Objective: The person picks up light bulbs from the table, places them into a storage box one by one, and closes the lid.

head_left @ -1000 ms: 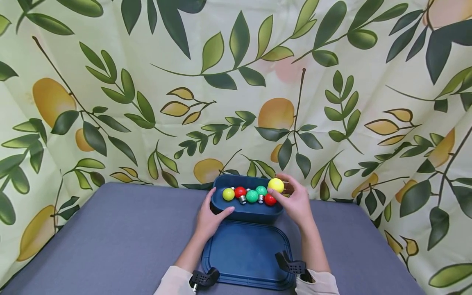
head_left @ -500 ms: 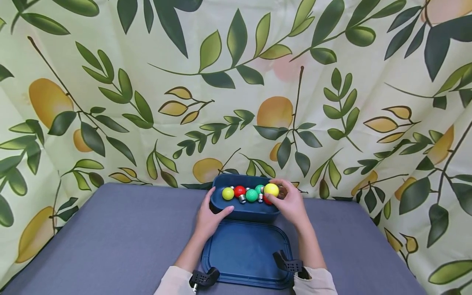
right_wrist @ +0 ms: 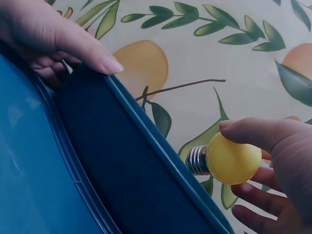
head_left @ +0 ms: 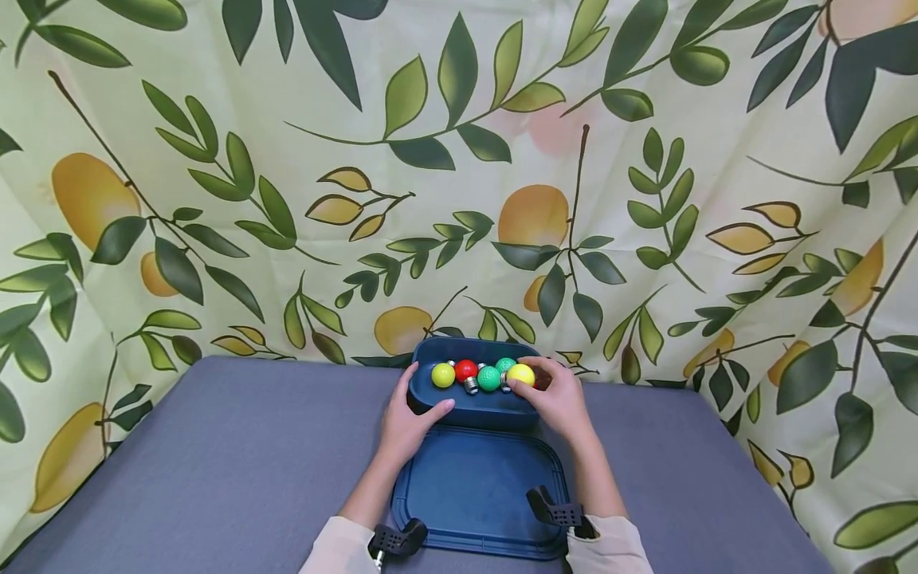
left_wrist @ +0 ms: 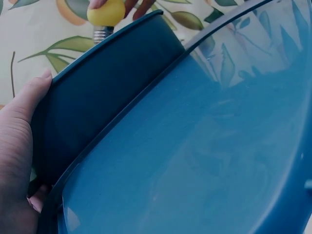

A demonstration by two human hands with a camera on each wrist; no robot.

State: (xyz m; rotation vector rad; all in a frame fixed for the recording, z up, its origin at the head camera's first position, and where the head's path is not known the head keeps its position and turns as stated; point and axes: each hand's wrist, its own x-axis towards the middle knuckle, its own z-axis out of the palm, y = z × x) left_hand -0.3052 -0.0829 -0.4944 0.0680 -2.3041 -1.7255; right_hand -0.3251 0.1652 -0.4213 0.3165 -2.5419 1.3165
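A dark blue box [head_left: 459,410] lies near the back of the table, and my left hand [head_left: 403,422] grips its left end with the thumb over the front rim. Between the thumb and fingers of my right hand [head_left: 562,402] is a yellow light bulb [right_wrist: 234,158], its silver screw base pointing left. In the head view this bulb overlaps the box's right part, its base at the rim. Lying in the box are a yellow-green bulb [head_left: 442,375], a red bulb [head_left: 466,370] and two green bulbs [head_left: 489,379]. The box's right end is partly hidden by my right hand.
Right in front of the box lies a blue lid [head_left: 480,490] on the grey tabletop [head_left: 272,470]. Behind the table hangs a cloth [head_left: 445,199] printed with leaves and fruit. Each wrist wears a black camera mount [head_left: 398,540].
My right hand has moved left and slightly down with the yellow bulb, from the box's right end to over its right part. My left hand keeps its grip on the box.
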